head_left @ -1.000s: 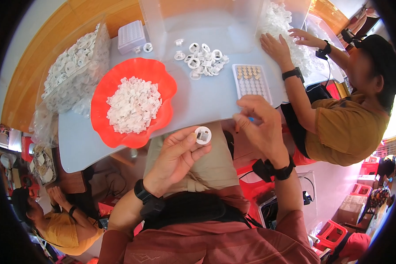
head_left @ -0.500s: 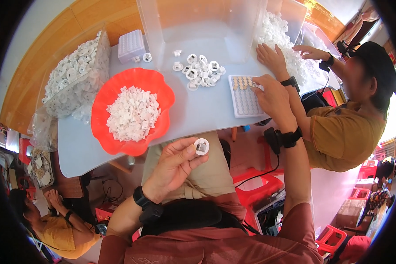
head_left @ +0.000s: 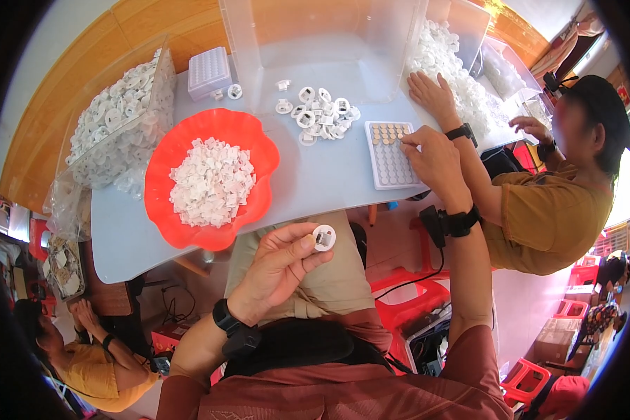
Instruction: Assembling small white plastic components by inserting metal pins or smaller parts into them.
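My left hand [head_left: 278, 269] is held over my lap, below the table edge, pinching a small round white plastic ring piece [head_left: 323, 238] between thumb and fingers. My right hand [head_left: 432, 157] is stretched out to the white grid tray [head_left: 390, 155] on the table, its fingertips at the tray's far right corner next to a few rows of small brown round parts [head_left: 388, 132]. Whether those fingertips hold anything cannot be made out. An orange bowl [head_left: 182, 147] of small white plastic parts [head_left: 212, 182] sits to the left of the tray.
A loose heap of white rings [head_left: 322, 112] lies beyond the tray in front of a clear bin [head_left: 315, 42]. A clear bag of white parts [head_left: 115, 133] and a small pale box [head_left: 208, 70] stand at the left. Another person [head_left: 539, 203] works at the right; a third sits lower left.
My right hand has moved from near my left hand out to the grid tray. My left hand has dropped slightly lower over my lap, still holding the ring piece.
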A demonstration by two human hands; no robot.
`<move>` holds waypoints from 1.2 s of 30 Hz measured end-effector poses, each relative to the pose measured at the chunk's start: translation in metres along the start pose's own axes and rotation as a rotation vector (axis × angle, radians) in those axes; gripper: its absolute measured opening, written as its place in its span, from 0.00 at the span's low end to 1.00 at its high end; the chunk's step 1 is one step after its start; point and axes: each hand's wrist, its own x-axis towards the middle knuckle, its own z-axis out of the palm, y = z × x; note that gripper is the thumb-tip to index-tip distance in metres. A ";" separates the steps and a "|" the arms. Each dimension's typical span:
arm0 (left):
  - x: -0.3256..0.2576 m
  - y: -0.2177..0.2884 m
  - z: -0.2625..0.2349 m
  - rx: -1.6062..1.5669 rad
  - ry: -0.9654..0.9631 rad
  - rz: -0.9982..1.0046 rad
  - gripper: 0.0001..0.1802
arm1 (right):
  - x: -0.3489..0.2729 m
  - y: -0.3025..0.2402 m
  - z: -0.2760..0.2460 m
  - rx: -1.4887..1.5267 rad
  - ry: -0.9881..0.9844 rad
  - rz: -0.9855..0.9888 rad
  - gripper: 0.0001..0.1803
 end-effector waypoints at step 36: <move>0.007 0.000 0.001 0.037 0.063 0.002 0.12 | -0.090 -0.068 0.001 0.971 0.059 -0.067 0.07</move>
